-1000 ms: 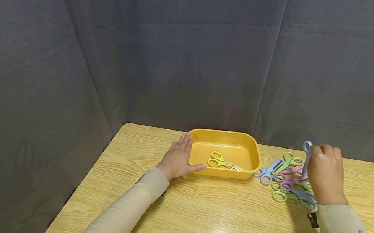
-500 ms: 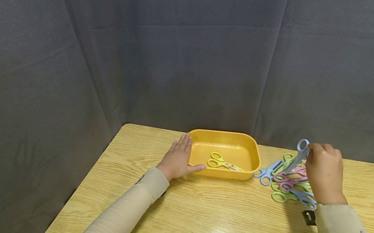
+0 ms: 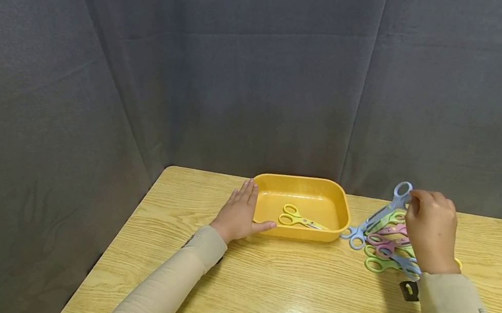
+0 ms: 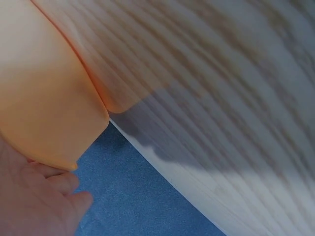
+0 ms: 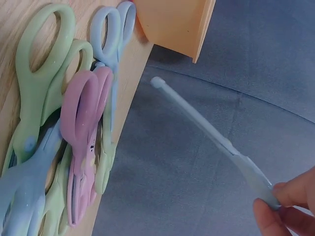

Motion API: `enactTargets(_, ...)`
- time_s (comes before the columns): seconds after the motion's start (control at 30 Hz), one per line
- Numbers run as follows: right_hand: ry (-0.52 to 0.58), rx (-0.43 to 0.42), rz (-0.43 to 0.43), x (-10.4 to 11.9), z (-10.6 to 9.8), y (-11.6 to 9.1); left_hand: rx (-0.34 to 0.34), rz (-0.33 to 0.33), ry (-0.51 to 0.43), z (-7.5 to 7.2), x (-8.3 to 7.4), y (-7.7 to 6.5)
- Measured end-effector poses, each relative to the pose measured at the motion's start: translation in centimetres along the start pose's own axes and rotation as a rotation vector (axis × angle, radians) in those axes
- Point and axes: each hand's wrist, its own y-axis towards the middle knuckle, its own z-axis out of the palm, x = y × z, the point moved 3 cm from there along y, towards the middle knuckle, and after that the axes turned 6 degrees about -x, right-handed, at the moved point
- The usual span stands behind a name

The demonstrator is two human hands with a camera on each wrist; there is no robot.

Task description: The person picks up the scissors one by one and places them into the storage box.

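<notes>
My right hand (image 3: 431,228) pinches the handle of a pair of blue scissors (image 5: 211,130) between thumb and fingers, blades slanting down to the left over a pile. That pile of scissors (image 3: 389,244), in blue, green and pink, lies on the table just left of the hand. With fingers spread straight, my left hand (image 3: 240,212) rests against the left end of a yellow plastic tray (image 3: 345,208), its thumb along the front rim. Inside the tray is one pair of yellow scissors (image 3: 301,219). The left wrist view shows fingertips (image 4: 61,184) touching the tray's rim.
The wood-grain table (image 3: 264,287) ends at a grey cloth curtain (image 3: 259,85) behind the tray. Under the right sleeve shows a small black object (image 3: 409,291). A bit of yellow (image 3: 458,263) peeks out right of the right wrist.
The blue scissors in my right hand have swung from nearly upright to a leftward slant, and the hand has shifted slightly left. My left hand and the tray have stayed in place.
</notes>
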Motion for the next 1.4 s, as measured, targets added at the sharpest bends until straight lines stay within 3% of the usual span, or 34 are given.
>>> enactTargets(0.57,0.080,-0.088,-0.029,1.9,0.5,0.6,-0.003,-0.009,-0.002,0.0,0.1,-0.2)
enactTargets(0.73,0.119,-0.114,-0.004,2.6,0.8,1.0,-0.006,-0.007,-0.004,-0.3,0.1,-0.2)
enactTargets(1.17,0.161,-0.083,0.037,4.2,2.7,0.3,0.002,-0.016,-0.019,-0.2,0.3,-0.4)
enactTargets(1.4,0.182,-0.027,0.044,5.3,4.3,-0.3,-0.009,-0.013,-0.014,-0.5,0.2,-0.4)
